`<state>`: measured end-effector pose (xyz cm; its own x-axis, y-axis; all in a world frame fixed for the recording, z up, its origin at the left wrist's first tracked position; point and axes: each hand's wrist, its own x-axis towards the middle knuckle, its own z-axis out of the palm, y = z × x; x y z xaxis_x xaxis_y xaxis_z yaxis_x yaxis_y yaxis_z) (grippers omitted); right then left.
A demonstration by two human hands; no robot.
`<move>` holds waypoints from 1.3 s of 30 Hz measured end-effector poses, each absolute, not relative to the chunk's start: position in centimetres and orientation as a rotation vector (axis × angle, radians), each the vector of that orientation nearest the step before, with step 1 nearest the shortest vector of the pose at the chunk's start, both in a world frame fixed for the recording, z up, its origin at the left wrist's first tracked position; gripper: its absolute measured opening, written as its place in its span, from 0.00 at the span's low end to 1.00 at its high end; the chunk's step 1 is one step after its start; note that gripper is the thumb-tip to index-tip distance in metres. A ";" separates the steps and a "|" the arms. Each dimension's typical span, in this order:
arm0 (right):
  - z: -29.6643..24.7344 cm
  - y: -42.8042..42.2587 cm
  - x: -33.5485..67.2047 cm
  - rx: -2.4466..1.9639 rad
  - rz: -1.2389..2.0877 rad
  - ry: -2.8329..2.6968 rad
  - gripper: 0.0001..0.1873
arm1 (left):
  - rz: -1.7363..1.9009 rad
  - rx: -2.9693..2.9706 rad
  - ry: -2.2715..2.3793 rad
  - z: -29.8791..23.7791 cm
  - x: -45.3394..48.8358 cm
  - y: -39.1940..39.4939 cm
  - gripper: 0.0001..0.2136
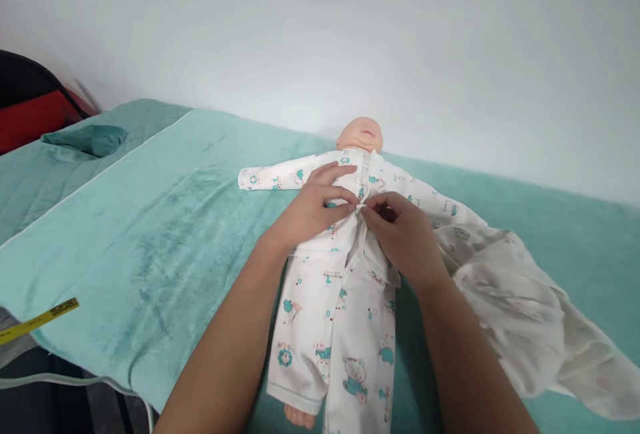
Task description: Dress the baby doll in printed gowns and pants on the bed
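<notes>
The printed shirt (336,242) is lying on the doll (363,134), its front edges parting from the grip toward six o'clock and its collar sitting at twelve; the step in hand seems to be joining those edges, which is probably calling for keeping them level. The left hand (320,204) at nine o'clock and the right hand (403,231) at four are pinching the shirt's edge, though fingertips are hiding any fastener. Further out at four, a crumpled white cloth (510,307) is lying on the teal blanket (170,221).
</notes>
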<state>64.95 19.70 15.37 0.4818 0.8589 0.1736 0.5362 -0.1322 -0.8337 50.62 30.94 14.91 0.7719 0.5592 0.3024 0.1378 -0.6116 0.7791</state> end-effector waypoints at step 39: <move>14.7 19.9 64.7 -1.501 0.772 -0.558 0.09 | 1.161 1.003 0.934 14.8 50.3 32.3 0.10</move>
<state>64.74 19.93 14.70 0.6540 0.7444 -0.1344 -0.1051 -0.0866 -0.9907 50.32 32.26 14.85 0.1579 0.9853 -0.0652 -0.2748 0.1073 0.9555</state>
